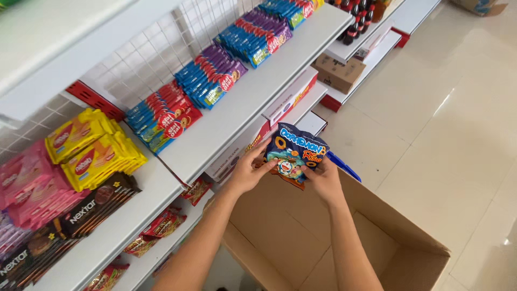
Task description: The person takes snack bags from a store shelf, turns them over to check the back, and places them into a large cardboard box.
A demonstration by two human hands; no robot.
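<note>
Pale floor tiles (431, 108) and white shop shelving frame the scene, and nearest the camera an open cardboard box (323, 242) stands on the floor, its flaps spread and its inside looking empty as far as the view reaches. Above the box's far rim, the person holds a stack of dark blue snack packets (295, 155) between both hands. The left hand (249, 171) grips the stack's left edge, fingers (265, 161) curled closed around it with the thumb on the front. The right hand (323, 180) clamps the lower right corner, fingers closed behind and thumb pressed on the face. The stack sits tilted, in front of the lower shelf edge and not touching any shelf.

To place it well, a judgement: the packets should be squared up first, with both thumbs keeping the front one from sliding, since thin foil bags tend to fan out. A flat, two-handed carry would likely keep them aligned, and the bare front strip of the middle shelf (226, 124) offers room.

Farther left along that shelf lie yellow wafer packs (97, 151), pink packs (27, 188) and dark brown biscuit packs (81, 215). Beyond them stand rows of red and blue biscuit packs (167, 116) against the wire back panel (156, 48), with a small brown carton (338, 73) and dark bottles (355, 19) at the far end.
</note>
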